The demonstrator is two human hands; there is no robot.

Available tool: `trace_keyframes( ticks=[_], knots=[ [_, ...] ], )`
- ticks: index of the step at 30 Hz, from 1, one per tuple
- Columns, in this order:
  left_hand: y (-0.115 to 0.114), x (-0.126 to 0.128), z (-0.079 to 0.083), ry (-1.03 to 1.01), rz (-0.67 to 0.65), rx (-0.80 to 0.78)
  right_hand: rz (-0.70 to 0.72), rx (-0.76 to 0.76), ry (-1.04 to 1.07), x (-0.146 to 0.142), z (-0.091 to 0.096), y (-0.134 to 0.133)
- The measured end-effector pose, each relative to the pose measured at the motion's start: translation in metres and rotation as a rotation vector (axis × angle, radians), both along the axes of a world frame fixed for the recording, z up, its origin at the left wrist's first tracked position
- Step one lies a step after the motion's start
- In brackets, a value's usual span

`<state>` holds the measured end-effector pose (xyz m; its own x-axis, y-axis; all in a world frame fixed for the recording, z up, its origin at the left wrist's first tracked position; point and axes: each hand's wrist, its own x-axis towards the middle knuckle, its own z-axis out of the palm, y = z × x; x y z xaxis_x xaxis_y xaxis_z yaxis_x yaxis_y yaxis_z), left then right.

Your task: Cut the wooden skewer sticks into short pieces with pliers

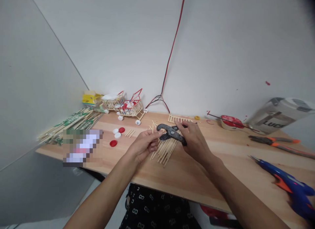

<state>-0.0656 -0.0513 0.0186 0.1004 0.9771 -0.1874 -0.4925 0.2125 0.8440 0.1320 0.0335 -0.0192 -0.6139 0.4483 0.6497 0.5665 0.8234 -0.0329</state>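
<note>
My right hand point(194, 138) is closed around a pair of dark pliers point(173, 133), whose curved jaws point left. Close to those jaws, my left hand point(145, 144) pinches a thin wooden stick point(153, 126) between thumb and fingers. Whether the jaws touch the stick cannot be made out. Below both hands lies a loose pile of wooden sticks point(167, 152). Just behind the right hand is a small ladder-like stick frame point(180, 118), partly covered by the fingers.
Two stick-built carts point(131, 108) with bottle-cap wheels stand at the back left. Nearby lie loose caps point(117, 135), short sticks point(130, 133) and bundled skewers point(71, 124). Rightward are a red-stained bowl point(231, 122), orange-handled pliers point(273, 142), a blue glue gun point(283, 179) and a canister point(278, 117).
</note>
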Motion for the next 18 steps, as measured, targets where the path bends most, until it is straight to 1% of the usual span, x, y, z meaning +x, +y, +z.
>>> trace_keyframes(
  ticks=[6,14,18],
  knots=[
    [0.004,0.002,-0.008,0.012,0.082,-0.04,0.015,-0.015,-0.03,-0.001,-0.001,-0.001],
    [0.01,0.007,-0.018,-0.041,0.205,-0.034,-0.01,-0.032,-0.041,-0.001,-0.002,-0.001],
    [0.011,0.009,-0.021,-0.025,0.208,-0.006,-0.038,-0.032,-0.061,0.0,0.0,-0.001]
  ],
)
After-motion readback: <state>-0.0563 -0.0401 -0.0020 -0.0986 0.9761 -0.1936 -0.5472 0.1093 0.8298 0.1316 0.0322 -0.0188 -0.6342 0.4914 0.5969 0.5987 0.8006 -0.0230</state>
